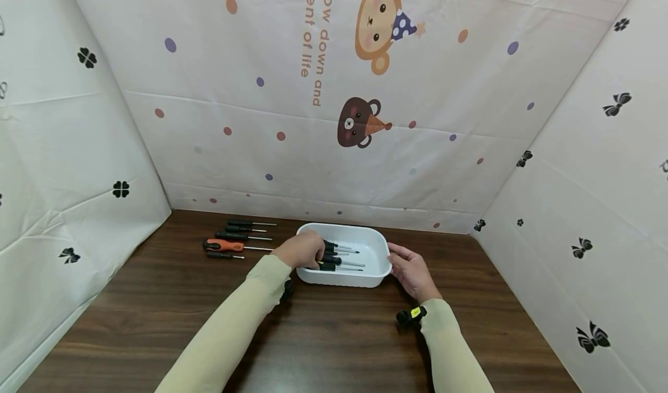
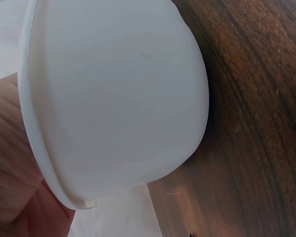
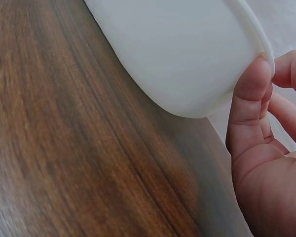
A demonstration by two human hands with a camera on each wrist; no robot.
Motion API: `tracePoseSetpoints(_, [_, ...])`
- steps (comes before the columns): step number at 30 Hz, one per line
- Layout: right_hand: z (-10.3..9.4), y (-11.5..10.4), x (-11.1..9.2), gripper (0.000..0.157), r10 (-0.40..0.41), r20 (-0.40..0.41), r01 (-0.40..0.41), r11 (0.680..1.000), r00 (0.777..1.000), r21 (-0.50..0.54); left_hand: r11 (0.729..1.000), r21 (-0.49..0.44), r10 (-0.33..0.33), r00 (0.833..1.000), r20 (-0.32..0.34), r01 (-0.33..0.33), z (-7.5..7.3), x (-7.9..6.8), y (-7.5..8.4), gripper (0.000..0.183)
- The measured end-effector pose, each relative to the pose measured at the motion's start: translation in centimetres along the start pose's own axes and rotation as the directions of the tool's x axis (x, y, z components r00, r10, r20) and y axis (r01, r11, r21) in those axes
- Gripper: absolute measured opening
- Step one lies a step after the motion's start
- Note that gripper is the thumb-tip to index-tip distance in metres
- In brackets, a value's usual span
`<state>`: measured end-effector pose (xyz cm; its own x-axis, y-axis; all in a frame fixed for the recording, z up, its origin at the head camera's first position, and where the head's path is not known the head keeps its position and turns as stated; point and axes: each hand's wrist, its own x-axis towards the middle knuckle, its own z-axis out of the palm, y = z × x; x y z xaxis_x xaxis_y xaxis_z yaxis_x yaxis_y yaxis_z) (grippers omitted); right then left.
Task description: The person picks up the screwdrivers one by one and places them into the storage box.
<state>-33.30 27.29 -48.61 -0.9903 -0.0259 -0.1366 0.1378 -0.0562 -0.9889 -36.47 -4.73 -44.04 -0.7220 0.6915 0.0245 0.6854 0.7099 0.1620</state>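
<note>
From my end, the likeliest trouble sits under the left hand [image 1: 305,250], which dips into the left end of the white tray [image 1: 377,251] with its fingers bent down among the drivers [image 1: 327,267]. I cannot tell how far those fingers have closed or whether they have hold of a handle; the left-wrist view shows me mostly the tray's outer wall. The handles lie close together there, so I would expect a blind grab to take two, or to knock one across its neighbours. The right hand [image 1: 412,270] pinches the rim at the right end, thumb outside, fingers only slightly parted and nothing else in its grasp. That one-point hold, as I judge it, could let the tray swivel or tip on the desk [image 1: 344,335] if the left hand pushed hard on its own end. The shafts inside point right, so a driver shoved that way would slide toward the right hand's fingers. To the left, five more lie in a row on the desk, and the shaft of the orange driver [image 1: 224,245] ends just beside the left sleeve [image 1: 268,274]; a low sweep back could catch it and scatter the row.
</note>
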Motion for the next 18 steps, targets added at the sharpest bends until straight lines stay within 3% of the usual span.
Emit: tracePoseSetpoints(18, [-0.09, 0.25, 0.31, 0.051, -0.009, 0.002, 0.009, 1.000, 1.000, 0.001, 1.000, -0.015, 0.011, 1.000, -0.023, -0.011, -0.45, -0.14, 0.20, 0.057])
